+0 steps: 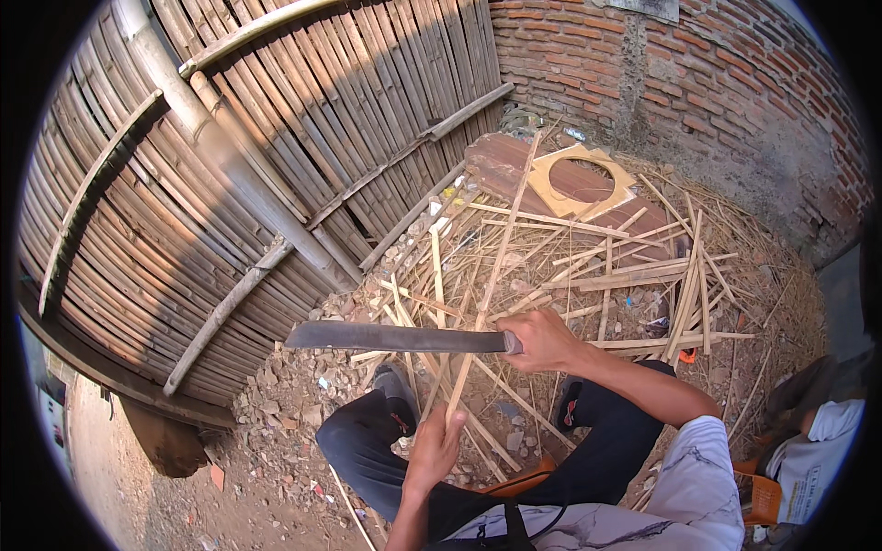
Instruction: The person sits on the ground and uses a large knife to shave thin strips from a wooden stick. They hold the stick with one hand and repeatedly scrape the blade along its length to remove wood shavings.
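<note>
My right hand (540, 340) is wrapped round the handle of a machete (395, 338). Its long dark blade points left and crosses over a long bamboo strip (502, 248). My left hand (435, 450) grips the near end of that strip, between my knees. The strip slants up and away, toward the boards at the back. Where the blade crosses, I cannot tell whether it touches the strip. Several split bamboo strips (634, 275) lie in a loose heap on the ground beyond my feet.
A bamboo slat fence (276, 119) stands on the left, a brick wall (698, 83) at the back right. A yellowish board with a round hole (556, 188) lies on a reddish-brown panel (501, 165). Rubble covers the ground. Another person's sleeve (831, 432) shows beside an orange chair (764, 500).
</note>
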Motion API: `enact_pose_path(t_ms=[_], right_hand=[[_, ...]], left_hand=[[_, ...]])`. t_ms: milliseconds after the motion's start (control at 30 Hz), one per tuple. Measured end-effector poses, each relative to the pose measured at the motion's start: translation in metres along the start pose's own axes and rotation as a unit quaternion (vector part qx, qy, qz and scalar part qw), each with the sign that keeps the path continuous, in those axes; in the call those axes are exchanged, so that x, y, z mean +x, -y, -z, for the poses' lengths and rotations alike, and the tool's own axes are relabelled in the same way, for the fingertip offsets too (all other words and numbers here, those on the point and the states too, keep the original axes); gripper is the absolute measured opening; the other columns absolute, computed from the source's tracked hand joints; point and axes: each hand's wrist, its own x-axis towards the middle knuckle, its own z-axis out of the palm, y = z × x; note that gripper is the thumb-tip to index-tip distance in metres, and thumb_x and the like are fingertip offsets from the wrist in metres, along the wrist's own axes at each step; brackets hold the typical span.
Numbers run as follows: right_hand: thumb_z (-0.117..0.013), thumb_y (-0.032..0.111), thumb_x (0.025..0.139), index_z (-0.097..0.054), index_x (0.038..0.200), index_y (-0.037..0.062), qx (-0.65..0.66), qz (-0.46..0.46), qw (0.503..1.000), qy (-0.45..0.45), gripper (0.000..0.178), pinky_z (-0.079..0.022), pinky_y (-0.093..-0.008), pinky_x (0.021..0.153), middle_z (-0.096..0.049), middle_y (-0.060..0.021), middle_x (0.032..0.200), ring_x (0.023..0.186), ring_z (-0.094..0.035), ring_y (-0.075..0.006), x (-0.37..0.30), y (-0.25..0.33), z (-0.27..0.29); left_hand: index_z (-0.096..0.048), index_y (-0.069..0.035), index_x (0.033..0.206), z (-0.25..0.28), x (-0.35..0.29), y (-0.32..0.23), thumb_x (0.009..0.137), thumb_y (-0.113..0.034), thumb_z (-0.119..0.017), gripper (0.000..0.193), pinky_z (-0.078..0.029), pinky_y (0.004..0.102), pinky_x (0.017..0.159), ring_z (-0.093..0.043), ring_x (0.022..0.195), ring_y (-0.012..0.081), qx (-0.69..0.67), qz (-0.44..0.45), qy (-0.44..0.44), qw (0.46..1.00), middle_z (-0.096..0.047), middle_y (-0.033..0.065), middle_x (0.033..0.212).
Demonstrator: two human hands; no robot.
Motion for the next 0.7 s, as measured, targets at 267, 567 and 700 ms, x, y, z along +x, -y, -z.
enact_pose_path(t_ms=[267, 567, 700], right_hand=[[-0.07, 0.023, 0.065, -0.069, 0.083, 0.0062, -0.144, 0.023, 0.985, 0.095, 0.024, -0.05, -0.0465, 0.046, -0.069, -0.0119, 0.068, 0.056, -0.069, -0.0302, 0.0, 0.022, -0.016], [-0.068, 0.02, 0.066, -0.071, 0.076, 0.0053, -0.057, -0.006, 0.992, 0.111, 0.019, -0.055, -0.0463, 0.052, -0.065, -0.0166, 0.057, 0.051, -0.067, -0.0334, 0.001, 0.026, -0.025], [-0.069, 0.019, 0.068, -0.069, 0.069, 0.0045, -0.037, -0.063, 0.995, 0.065, 0.015, -0.055, -0.0478, 0.056, -0.064, -0.0187, 0.058, 0.053, -0.066, -0.0377, 0.003, 0.012, -0.023]], left_hand=[[-0.059, 0.0, 0.097, -0.019, 0.015, 0.038, 0.108, -0.042, -0.056, 0.044, -0.038, 0.0326, 0.058, -0.046, 0.063, 0.014, -0.179, 0.055, 0.09, 0.978, -0.049, 0.0009, 0.068], [-0.052, -0.006, 0.08, -0.02, 0.031, 0.017, 0.102, -0.026, -0.071, 0.035, -0.03, 0.0254, 0.054, -0.036, 0.066, 0.0037, -0.156, 0.038, 0.06, 0.985, -0.042, -0.0094, 0.072], [-0.049, -0.006, 0.077, -0.011, 0.03, 0.004, 0.099, -0.028, -0.074, 0.04, -0.028, 0.029, 0.054, -0.033, 0.065, 0.0064, -0.149, 0.054, 0.041, 0.987, -0.038, -0.0071, 0.07]])
